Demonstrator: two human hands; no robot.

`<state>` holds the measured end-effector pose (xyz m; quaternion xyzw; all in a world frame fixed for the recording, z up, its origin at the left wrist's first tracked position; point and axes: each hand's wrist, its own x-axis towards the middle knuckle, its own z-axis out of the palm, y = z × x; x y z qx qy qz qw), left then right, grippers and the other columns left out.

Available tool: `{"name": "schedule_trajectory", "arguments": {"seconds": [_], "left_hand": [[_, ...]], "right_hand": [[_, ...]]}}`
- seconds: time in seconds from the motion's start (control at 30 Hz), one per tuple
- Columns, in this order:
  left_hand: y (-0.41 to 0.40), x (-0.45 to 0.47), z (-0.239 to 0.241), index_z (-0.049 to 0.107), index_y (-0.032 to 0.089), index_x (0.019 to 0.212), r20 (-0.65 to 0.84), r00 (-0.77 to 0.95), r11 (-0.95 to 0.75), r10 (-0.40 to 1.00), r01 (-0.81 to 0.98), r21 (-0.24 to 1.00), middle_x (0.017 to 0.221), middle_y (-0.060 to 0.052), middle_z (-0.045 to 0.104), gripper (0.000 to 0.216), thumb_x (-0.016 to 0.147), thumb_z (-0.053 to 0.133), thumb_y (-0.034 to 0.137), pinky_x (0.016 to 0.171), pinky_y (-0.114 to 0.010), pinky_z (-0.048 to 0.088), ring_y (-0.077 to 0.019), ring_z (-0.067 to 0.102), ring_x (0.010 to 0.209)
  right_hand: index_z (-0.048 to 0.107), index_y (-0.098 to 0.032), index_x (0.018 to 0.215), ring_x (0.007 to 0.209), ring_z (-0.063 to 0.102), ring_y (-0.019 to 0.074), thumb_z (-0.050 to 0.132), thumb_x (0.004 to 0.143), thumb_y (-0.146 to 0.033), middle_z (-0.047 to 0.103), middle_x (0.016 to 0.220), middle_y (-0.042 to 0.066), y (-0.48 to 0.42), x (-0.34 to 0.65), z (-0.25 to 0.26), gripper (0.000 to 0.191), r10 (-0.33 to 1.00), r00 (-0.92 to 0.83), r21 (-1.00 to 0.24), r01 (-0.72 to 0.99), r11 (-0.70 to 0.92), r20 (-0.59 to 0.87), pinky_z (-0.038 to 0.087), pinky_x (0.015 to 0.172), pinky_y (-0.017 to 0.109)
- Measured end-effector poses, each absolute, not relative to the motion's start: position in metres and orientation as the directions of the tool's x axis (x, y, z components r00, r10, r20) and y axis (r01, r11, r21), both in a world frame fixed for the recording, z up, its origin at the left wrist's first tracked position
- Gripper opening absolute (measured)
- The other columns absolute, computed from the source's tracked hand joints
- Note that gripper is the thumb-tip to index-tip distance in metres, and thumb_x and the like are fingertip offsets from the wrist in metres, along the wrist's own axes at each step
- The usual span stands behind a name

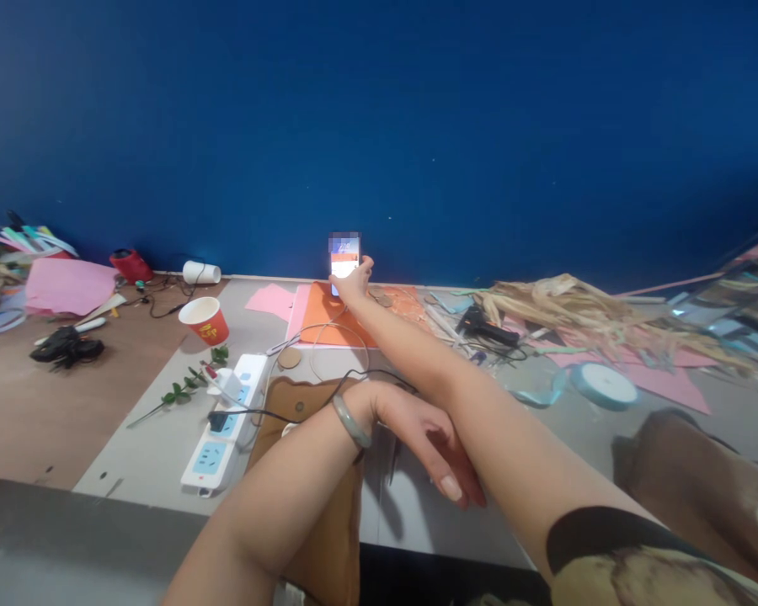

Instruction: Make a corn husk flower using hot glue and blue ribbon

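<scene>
My right hand [355, 282] reaches far forward to a phone [344, 259] that stands lit against the blue wall, and its fingers close round the phone's lower part. Under it lies an orange sheet [328, 324]. My left hand [426, 438], with a grey bangle [350, 421] on the wrist, hangs limp under my right forearm with the fingers loosely together, holding nothing. It hovers over a brown pouch [294, 404] and a white power strip [227, 421] with a black cable plugged in.
A red paper cup [205, 320], a green sprig [186, 387], pink paper [66, 284], a white cup lying on its side [200, 272] and black clutter [66, 347] lie left. Straw-like raffia [581, 316], a black tool [486, 328], a ribbon spool [603, 385] and a glass dish [534, 383] lie right.
</scene>
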<state>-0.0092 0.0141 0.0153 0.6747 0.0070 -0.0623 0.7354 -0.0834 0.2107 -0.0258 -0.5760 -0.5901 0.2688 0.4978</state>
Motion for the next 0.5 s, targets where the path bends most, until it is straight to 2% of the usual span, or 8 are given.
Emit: {"name": "schedule_trajectory", "arguments": {"seconds": [0.23,0.5], "left_hand": [[0.0142,-0.0088,0.0149,0.074,0.005,0.096,-0.069,0.995,0.049,-0.068,0.072,0.996,0.094,-0.007,0.073,0.039,0.067,0.078,0.031,0.097,-0.033,0.048,-0.0275,0.064,0.105],[0.0152,-0.0091,0.015,0.073,0.005,0.093,-0.09,0.994,0.062,-0.065,0.094,0.994,0.089,-0.006,0.072,0.035,0.067,0.078,0.029,0.095,-0.033,0.049,-0.0262,0.065,0.1]], "right_hand": [[0.024,-0.012,0.132,0.117,0.051,0.0328,0.078,0.054,-0.023,0.045,0.127,0.025,0.2114,-0.0868,-0.0234,0.096,0.951,0.17,-0.888,0.43,0.164,0.258,0.042,0.096,0.044],[0.027,-0.011,0.132,0.119,0.05,0.0347,0.079,0.054,-0.023,0.044,0.128,0.024,0.2116,-0.0886,-0.0237,0.094,0.948,0.175,-0.88,0.446,0.166,0.267,0.041,0.098,0.044]]}}
